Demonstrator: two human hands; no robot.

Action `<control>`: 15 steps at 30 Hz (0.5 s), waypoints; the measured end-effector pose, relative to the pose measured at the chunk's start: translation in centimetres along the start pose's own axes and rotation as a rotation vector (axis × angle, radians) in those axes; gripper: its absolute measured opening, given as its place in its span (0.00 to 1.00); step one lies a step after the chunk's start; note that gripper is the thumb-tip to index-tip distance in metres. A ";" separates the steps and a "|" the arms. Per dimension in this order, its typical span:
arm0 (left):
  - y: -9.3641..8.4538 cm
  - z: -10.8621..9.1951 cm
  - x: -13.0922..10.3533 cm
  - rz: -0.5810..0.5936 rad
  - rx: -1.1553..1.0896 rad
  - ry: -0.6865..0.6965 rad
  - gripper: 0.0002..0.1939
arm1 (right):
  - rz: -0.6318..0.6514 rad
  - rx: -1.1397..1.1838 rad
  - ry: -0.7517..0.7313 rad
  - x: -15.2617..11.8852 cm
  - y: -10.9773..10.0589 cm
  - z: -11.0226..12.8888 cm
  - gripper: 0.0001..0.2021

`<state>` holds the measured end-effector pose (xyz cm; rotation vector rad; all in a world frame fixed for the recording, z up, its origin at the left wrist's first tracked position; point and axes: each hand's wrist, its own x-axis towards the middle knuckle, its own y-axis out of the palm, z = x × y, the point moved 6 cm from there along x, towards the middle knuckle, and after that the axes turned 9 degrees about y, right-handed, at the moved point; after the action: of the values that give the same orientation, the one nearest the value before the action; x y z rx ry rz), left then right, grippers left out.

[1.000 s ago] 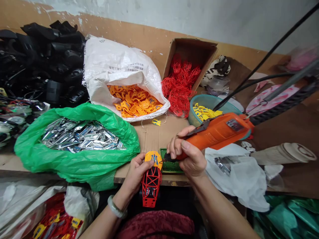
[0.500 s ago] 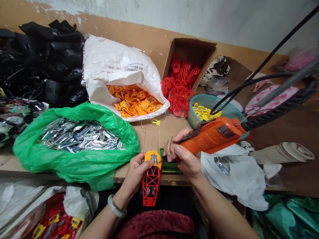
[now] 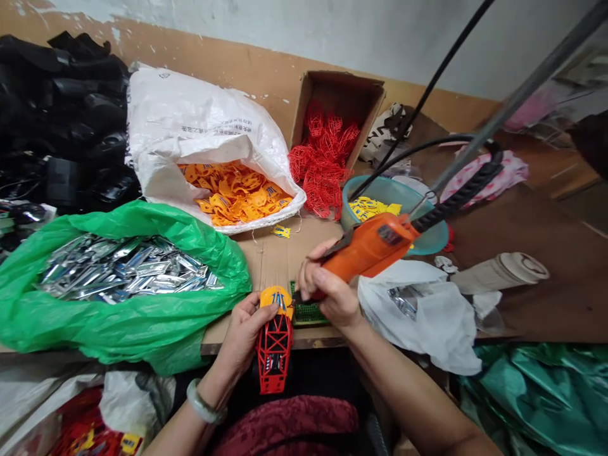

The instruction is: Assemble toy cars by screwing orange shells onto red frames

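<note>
My left hand [image 3: 247, 326] is closed on a toy car [image 3: 274, 345] with a red lattice frame and a yellow-orange hood, its thumb pressing on the hood. My right hand [image 3: 332, 288] wraps round an orange electric screwdriver [image 3: 368, 250], whose dark tip points left at the hood's right side. Whether the tip touches a screw is too small to tell. Just beyond the car, partly covered by my right hand, is a green plastic basket [image 3: 308, 313] at the table's front edge. A cable and a spring hanger run up from the screwdriver.
A green bag [image 3: 228, 253] of shiny metallic pieces stands left. Behind it are a white sack [image 3: 190, 107] of orange parts and a carton [image 3: 370, 95] with red frames. A teal bowl [image 3: 427, 237] of yellow parts and a white bag [image 3: 427, 316] lie right; black parts [image 3: 71, 120] pile far left.
The scene has shifted left in view as the head turned right. My hands keep their grip on the toy car and the electric screwdriver, with the screwdriver still against the hood's side.
</note>
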<state>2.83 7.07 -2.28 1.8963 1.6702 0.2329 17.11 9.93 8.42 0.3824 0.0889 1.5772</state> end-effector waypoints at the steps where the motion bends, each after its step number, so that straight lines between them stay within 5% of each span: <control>1: 0.0 0.1 -0.2 -0.010 0.004 -0.014 0.18 | -0.026 0.046 -0.025 0.0 -0.6 0.4 0.11; 8: 0.6 0.6 -2.5 -0.060 -0.056 -0.117 0.23 | -0.135 0.015 -0.087 -0.6 -5.2 0.4 0.09; 15: 1.2 0.8 -3.4 -0.062 -0.114 -0.184 0.21 | -0.160 0.010 -0.079 -0.6 -6.1 -1.5 0.09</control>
<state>3.58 3.58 -1.50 1.7243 1.5563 0.1215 22.54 9.92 5.16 0.4352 0.0648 1.4032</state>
